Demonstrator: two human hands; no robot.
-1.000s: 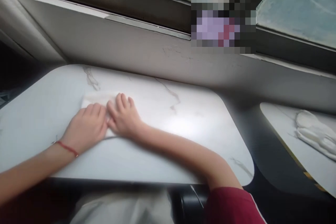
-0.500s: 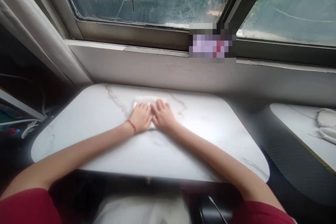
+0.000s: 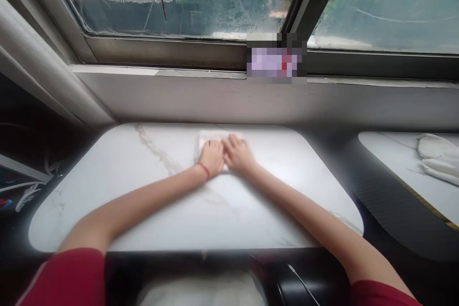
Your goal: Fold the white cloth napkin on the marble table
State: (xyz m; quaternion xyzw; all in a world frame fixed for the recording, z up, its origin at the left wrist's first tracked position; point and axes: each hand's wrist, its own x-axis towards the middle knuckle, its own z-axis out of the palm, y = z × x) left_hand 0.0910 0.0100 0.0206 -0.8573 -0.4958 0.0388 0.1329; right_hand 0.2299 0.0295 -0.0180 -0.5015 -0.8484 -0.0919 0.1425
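Note:
A white cloth [image 3: 205, 137] lies on a white table [image 3: 172, 222] with grey-brown marbled veins. My left hand [image 3: 213, 158], with a red cord round its wrist, presses on the cloth with its fingers curled over it. Right beside it, my right hand [image 3: 239, 154] also bears down on the cloth, fingers bent. The two hands touch or nearly touch. Much of the cloth is hidden under them, and its far left corner shows beyond my left hand.
Beyond the table's far edge are a pale wall and a window frame [image 3: 172, 52]. A second marbled table [image 3: 390, 153] at the right bears a crumpled white cloth [image 3: 441, 158]. A curtain [image 3: 39, 57] hangs at the left. A thin cable [image 3: 303, 282] runs below the near edge.
Both hands have slid to the right across the table with the cloth beneath them. The camera view has shifted slightly too.

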